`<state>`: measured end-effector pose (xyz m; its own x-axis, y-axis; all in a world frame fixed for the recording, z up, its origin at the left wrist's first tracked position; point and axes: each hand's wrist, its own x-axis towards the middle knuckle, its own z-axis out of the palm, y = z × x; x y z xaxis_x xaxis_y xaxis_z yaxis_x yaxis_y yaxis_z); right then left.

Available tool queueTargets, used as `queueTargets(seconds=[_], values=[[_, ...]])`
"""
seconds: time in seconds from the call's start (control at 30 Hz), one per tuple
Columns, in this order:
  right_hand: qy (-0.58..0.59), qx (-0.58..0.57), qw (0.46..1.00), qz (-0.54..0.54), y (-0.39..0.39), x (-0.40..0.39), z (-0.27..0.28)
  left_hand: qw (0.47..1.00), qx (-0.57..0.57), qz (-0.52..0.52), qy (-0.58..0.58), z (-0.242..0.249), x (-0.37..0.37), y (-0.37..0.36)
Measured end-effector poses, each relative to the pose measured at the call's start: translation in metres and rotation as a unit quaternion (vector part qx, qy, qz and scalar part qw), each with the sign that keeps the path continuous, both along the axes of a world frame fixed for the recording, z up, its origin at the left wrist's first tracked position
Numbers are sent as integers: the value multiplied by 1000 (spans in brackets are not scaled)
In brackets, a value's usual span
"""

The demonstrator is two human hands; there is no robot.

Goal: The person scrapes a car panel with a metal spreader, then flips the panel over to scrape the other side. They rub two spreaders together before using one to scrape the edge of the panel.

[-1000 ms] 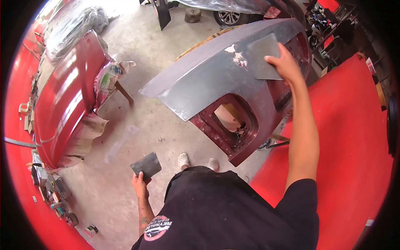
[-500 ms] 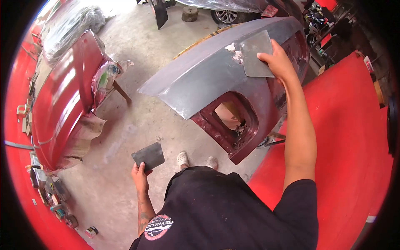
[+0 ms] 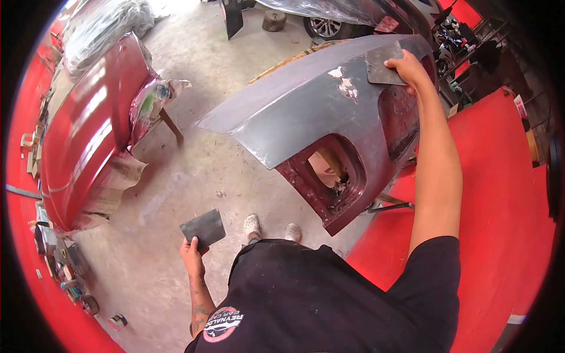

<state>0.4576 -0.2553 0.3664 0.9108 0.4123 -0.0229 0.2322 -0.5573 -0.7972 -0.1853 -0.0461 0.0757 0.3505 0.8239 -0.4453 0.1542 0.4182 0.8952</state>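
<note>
If the sheet tips, its edge could score the panel

Over the grey upper face of the panel [image 3: 282,117], just beside the pale patch [image 3: 347,85], the right hand [image 3: 410,72] holds a flat sheet [image 3: 378,65]. Its thumb lies on the sheet; the other fingers are partly hidden, so their spread is unclear, as is any contact with the panel. Uneven pressure might dig a corner in or rock the panel on its stand [image 3: 393,206]. Low over the floor [image 3: 159,241], the left hand [image 3: 193,259] pinches a dark pad [image 3: 203,228] between thumb and fingers; a loose pinch could drop it onto grit.
</note>
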Motion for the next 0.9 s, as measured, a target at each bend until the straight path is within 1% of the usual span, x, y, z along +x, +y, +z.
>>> queueTargets(seconds=[0.03,0.1,0.13,0.23,0.27,0.33,0.37,0.43,0.5,0.53,0.6,0.63,0.7,0.73,0.8,0.87,0.9], values=[[-1,0,1000,1,8,-4,1,1000,-3,1,2,2,-1,-1],[-2,-8,994,109,29,-17,7,1000,-6,-1,1,2,0,-4],[-2,-8,994,110,30,-16,13,1000,-9,-5,1,2,0,-5],[47,-46,993,97,27,-13,30,1000,-7,-4,-8,4,0,-7],[44,-47,993,100,31,-16,33,1000,-7,-1,-11,2,-2,-7],[22,-83,985,150,39,-29,36,1000,-14,16,-1,-4,-7,-9],[12,-101,979,175,47,-48,40,1000,-16,21,-2,-4,-8,-11],[14,-114,980,164,68,-84,38,1000,-10,6,-4,1,-8,-10],[4,-114,975,193,83,-106,28,1000,-8,6,-2,-4,-9,-6],[3,-115,974,195,84,-114,32,1000,-6,6,-2,-5,-9,-4],[-58,-133,970,194,86,-132,43,1000,-2,12,-7,-2,-11,0],[-57,-66,979,186,80,-91,22,1000,2,16,-12,-1,-12,1],[63,-63,975,205,71,-75,31,999,-2,33,-13,-3,-18,3],[62,-66,973,211,75,-87,34,999,-2,44,-13,-4,-20,4],[19,-54,973,223,83,-125,34,998,-12,56,-19,-8,-19,4],[-30,-46,961,270,102,-139,2,998,-20,63,-19,-6,-16,5],[-9,-48,955,292,114,-173,4,998,-22,59,-19,-2,-9,6]])
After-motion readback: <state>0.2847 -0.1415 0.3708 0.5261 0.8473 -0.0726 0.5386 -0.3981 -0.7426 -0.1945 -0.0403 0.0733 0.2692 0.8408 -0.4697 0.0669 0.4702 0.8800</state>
